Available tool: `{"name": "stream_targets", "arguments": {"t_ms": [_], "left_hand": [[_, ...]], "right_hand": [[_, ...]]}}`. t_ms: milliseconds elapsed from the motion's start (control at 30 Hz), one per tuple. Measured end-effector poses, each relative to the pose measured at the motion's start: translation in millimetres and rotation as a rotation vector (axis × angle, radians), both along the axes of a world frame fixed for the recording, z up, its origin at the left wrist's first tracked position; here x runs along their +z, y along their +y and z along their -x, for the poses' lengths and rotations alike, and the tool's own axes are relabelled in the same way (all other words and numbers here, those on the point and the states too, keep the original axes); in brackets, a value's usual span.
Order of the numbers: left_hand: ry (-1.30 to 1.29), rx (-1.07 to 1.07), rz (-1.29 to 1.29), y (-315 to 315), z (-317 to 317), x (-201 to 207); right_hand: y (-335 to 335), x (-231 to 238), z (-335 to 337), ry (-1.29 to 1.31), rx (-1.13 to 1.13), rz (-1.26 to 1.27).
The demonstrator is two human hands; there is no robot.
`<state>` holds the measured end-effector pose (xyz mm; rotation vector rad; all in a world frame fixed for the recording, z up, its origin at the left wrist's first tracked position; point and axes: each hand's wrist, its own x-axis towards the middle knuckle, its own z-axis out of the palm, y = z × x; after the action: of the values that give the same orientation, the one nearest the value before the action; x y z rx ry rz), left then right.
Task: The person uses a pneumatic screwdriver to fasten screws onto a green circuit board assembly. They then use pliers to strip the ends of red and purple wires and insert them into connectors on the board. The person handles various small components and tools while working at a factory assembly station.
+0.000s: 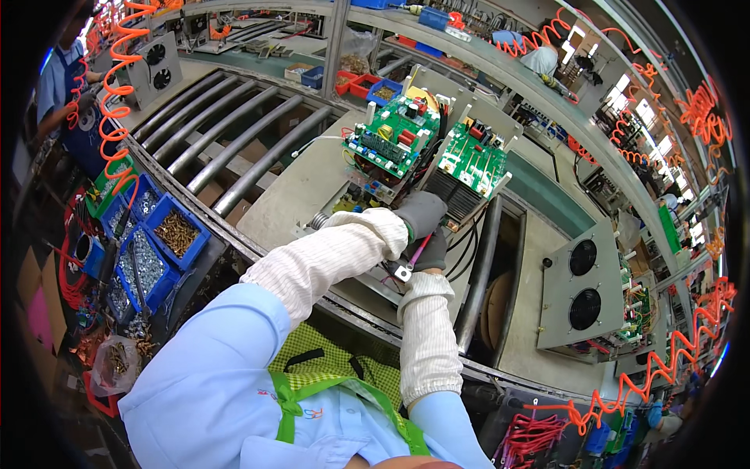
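Observation:
A machine unit with green circuit boards stands in front of me on a grey metal base plate. A second green board sits above a black finned heat sink. My left hand, in a grey glove, is curled against the near side of the heat sink; its fingertips are hidden. Just below it is my gloved right hand, closed at a pink cable with a metal lug on its near end. Black cables hang beside my right hand.
Metal rollers run at the left, with another at the right. Blue bins of screws stand at my left. A unit with two fans is at the right. Orange coiled hoses hang around. Another person stands far left.

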<state>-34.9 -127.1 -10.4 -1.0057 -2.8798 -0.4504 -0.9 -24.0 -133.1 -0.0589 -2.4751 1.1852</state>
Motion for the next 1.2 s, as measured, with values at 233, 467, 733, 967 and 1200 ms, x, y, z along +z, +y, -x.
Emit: {"name": "stream_targets", "arguments": {"t_ms": [233, 467, 733, 967, 1200], "left_hand": [[0.025, -0.013, -0.022, 1.9, 6.0, -8.7], [0.002, -0.004, -0.011, -2.0, 1.1, -2.1], [0.011, -0.023, -0.025, 0.1, 4.4, -3.2], [-0.026, 0.012, -0.030, 2.7, 6.4, -16.1], [0.017, 0.037, -0.079, 1.6, 5.4, -15.1]], "right_hand": [[-5.4, 8.5, 0.8, 0.068, 0.069, 0.022], [-3.8, 1.7, 3.4, 0.090, 0.190, 0.265], [3.0, -2.2, 9.5, -0.019, 0.067, -0.191], [0.9, 7.4, 1.7, -0.024, 0.130, 0.028], [-3.8, 20.9, -4.5, -0.036, 0.092, -0.317]]}}
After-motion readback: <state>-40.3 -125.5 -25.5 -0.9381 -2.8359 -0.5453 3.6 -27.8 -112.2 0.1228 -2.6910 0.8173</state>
